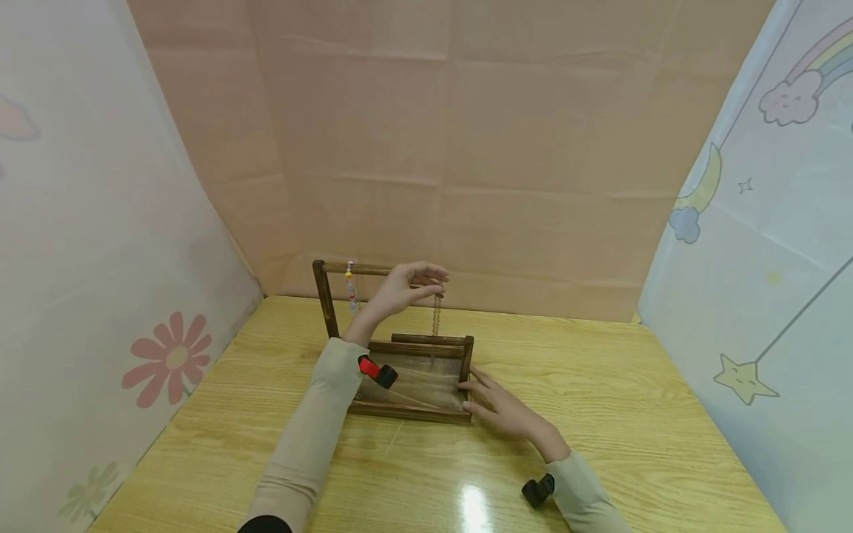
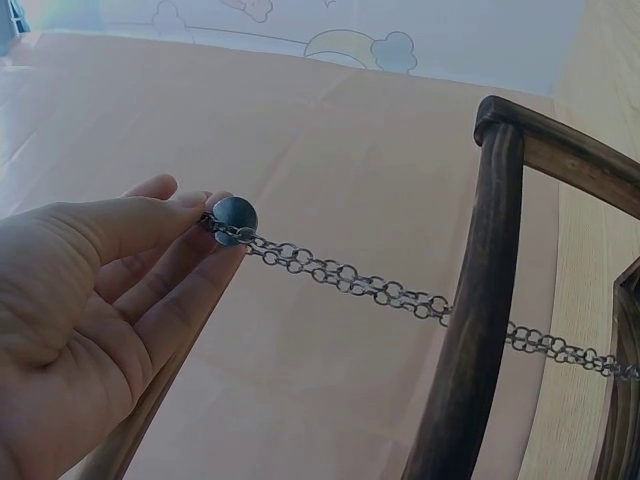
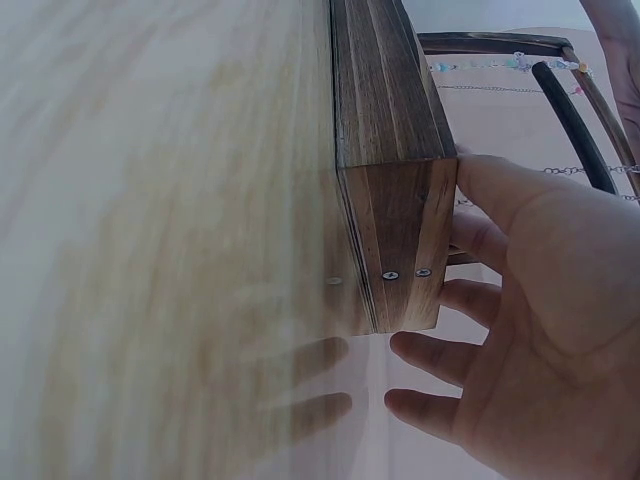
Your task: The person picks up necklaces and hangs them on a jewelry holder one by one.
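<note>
My left hand is raised at the right end of the upper bar of a dark wooden jewelry stand. Between thumb and fingers it pinches a metal chain, right by the bar's round end. Doubled strands of the chain hang down past the lower bar toward the tray. My right hand rests at the right end of the stand's wooden tray, fingers mostly straight. Its thumb touches the tray's rim, and the other fingers spread along the end wall.
A bracelet of colored beads hangs near the left end of the upper bar, with a thin chain beside it. The stand stands on a wood-grain table. Brown paper covers the back, and patterned sheets hang on both sides.
</note>
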A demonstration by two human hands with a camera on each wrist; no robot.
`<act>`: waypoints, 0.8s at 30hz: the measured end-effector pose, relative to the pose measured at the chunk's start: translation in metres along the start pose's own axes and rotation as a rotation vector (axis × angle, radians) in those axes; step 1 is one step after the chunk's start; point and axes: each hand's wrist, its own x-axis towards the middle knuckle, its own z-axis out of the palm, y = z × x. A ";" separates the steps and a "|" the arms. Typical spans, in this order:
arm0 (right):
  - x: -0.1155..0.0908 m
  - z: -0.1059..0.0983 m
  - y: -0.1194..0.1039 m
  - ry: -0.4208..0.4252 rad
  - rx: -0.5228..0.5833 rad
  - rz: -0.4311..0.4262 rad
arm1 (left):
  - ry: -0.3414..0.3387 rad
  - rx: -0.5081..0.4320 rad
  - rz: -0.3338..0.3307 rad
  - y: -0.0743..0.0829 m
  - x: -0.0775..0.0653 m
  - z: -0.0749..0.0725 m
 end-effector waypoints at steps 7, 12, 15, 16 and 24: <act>0.000 0.000 0.000 -0.003 0.005 0.006 | -0.005 0.006 -0.003 -0.002 0.006 0.002; 0.002 0.001 0.001 -0.002 0.004 0.008 | 0.002 0.003 -0.008 -0.002 0.010 0.002; 0.002 0.000 0.001 -0.006 0.009 0.009 | 0.006 0.001 -0.017 -0.001 0.012 0.002; 0.002 0.000 0.001 -0.006 0.008 0.009 | 0.007 0.002 -0.019 -0.001 0.012 0.002; 0.003 0.000 0.001 -0.006 0.003 0.010 | 0.006 0.018 -0.020 -0.004 0.017 0.002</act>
